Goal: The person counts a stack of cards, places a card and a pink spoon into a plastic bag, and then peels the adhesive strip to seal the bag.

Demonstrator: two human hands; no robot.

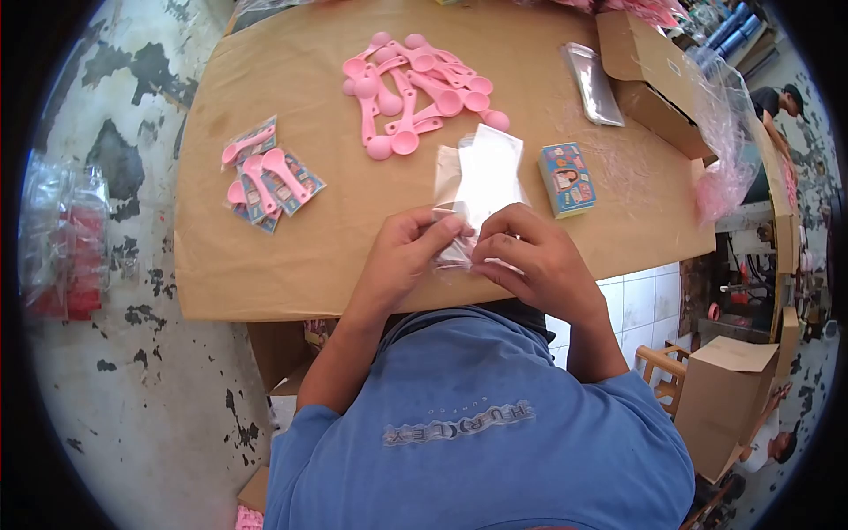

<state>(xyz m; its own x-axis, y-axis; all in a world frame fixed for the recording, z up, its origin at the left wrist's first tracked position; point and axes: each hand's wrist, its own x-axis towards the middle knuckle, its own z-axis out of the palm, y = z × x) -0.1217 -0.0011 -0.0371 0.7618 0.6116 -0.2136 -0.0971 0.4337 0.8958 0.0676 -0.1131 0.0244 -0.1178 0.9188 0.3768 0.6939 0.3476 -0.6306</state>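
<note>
Close to the table's front edge, my left hand (pixel 413 249) pinches a clear plastic bag (pixel 454 257) between thumb and fingers. On the bag's other side, my right hand (pixel 535 258) has its fingers curled together at the same plastic. Just beyond my fingers lie shiny white sleeves (pixel 491 172), partly covered by the hands. A small blue printed box or stack of cards (pixel 568 179) sits right of them. Farther back is a loose pile of pink measuring spoons (pixel 405 140). At the left, several pink spoons in clear packs with blue printed cards (pixel 285 179) overlap each other.
Brown paper covers the table (pixel 309 283). A bundle of clear bags (pixel 593 85) lies near an open cardboard box (pixel 658 97) at the back right, with crumpled plastic (pixel 720 177) beside it. Another carton (pixel 720 397) stands at lower right. Other people are at the far right.
</note>
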